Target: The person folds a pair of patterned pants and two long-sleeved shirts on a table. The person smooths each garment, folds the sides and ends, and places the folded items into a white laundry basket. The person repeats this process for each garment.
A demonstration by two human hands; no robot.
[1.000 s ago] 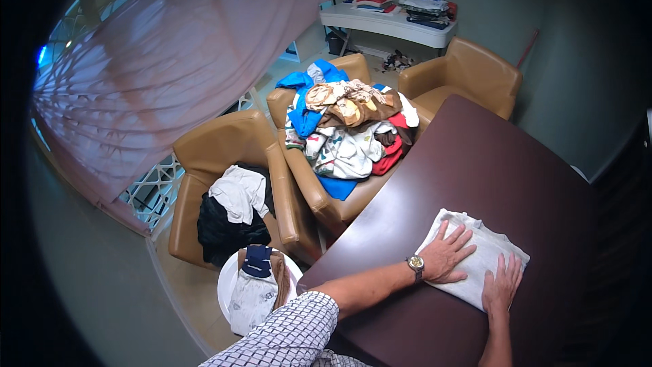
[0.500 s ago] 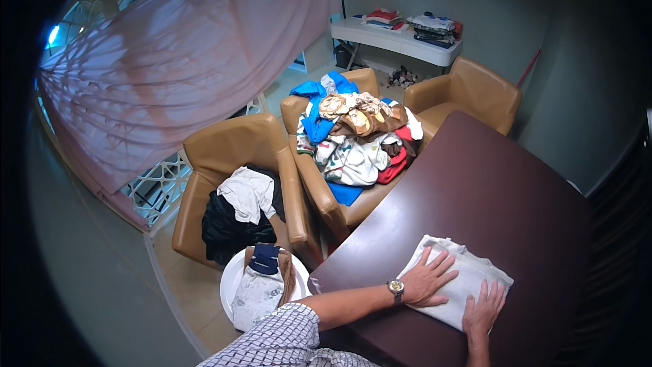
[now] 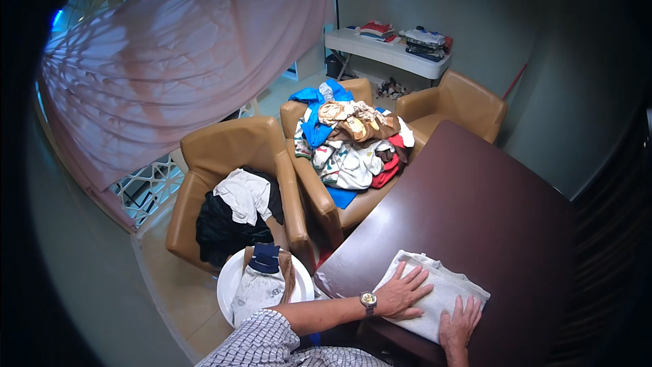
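Observation:
A pale, off-white folded garment [image 3: 441, 292] lies flat on the dark brown table [image 3: 468, 197], close to its near edge. My left hand [image 3: 404, 292], with a watch [image 3: 368, 302] on its wrist, rests palm down on the garment's left part, fingers spread. On the garment's right part lies my right hand [image 3: 460, 323], its fingers stretched out and slightly apart. Both hands press on the cloth without gripping it.
Tan armchairs beside the table hold a mixed heap of clothes [image 3: 356, 143] and a dark pile topped by a white garment [image 3: 243, 195]. A round white stool [image 3: 227, 292] bears folded clothes. Folded stacks lie on a white desk [image 3: 387, 54] at the back.
The view has shifted a little, so the table, garment and hands appear further left and lower. Both hands stay flat on the garment, with the right hand's fingers in much the same pose.

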